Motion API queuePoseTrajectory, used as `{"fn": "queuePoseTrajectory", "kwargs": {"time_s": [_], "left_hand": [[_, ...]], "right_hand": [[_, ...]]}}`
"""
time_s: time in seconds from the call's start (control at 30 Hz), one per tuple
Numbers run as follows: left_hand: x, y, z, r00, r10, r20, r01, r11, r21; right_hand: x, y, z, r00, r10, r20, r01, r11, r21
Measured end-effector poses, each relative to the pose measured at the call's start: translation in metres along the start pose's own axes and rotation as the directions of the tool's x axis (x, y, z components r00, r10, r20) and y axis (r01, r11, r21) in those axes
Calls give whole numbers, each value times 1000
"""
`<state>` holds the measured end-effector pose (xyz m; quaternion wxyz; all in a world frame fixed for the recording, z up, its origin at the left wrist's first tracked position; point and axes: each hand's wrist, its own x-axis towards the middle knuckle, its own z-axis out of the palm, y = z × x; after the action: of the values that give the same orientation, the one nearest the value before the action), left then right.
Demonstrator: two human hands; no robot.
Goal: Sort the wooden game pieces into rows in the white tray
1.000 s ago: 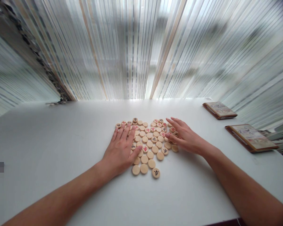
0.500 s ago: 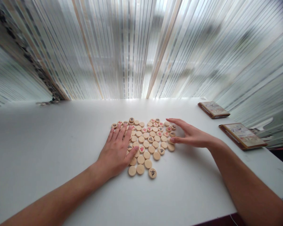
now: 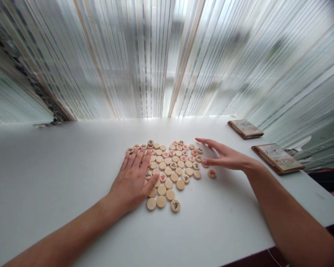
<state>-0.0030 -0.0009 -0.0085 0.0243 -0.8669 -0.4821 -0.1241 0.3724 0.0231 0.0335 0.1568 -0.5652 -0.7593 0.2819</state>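
Several round wooden chess discs (image 3: 169, 165), some marked in red or black and some blank side up, lie spread in a flat cluster on a white table (image 3: 58, 174). My left hand (image 3: 132, 181) lies flat and open on the cluster's left side, fingers stretched over the discs. My right hand (image 3: 225, 157) hovers just above the right edge of the cluster, fingers straight and together, holding nothing. One red-marked disc (image 3: 211, 173) lies apart beneath my right hand. A black-marked disc (image 3: 175, 205) sits at the near edge.
Two flat brown box halves lie at the table's right: one (image 3: 245, 128) farther back, one (image 3: 277, 158) nearer the right edge. Vertical blinds (image 3: 161, 59) hang behind the table. The table's front edge runs along the lower right.
My right hand has lifted off the discs and drawn slightly right, leaving one red-marked disc separate from the cluster. My left hand stays flat on the discs. The view has shifted a little.
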Motion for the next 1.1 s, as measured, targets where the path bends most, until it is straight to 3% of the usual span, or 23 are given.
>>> {"fn": "queuePoseTrajectory", "kwargs": {"time_s": [0.17, 0.4, 0.5, 0.67, 0.93, 1.1], "left_hand": [[-2, 4, 0, 995, -98, -30, 101, 992, 81], [-14, -6, -2, 981, -191, -36, 194, 970, 148], [-16, -10, -6, 989, -145, -35, 148, 981, 125], [-15, -9, -10, 998, -19, 55, 17, 999, 35], [-7, -10, -11, 998, -45, 45, 45, 999, 13], [20, -10, -19, 988, -54, 145, 57, 998, -19]], "right_hand": [[-7, -26, 30, 996, 11, 83, 11, 968, -252], [0, -35, 67, 993, -114, -15, 100, 921, -376], [3, -31, 71, 982, -178, -57, 144, 916, -375], [3, -33, 73, 973, -226, -51, 188, 900, -394], [11, -46, 85, 969, -235, -70, 174, 859, -481], [22, -53, 84, 973, -224, -50, 171, 855, -490]]}}
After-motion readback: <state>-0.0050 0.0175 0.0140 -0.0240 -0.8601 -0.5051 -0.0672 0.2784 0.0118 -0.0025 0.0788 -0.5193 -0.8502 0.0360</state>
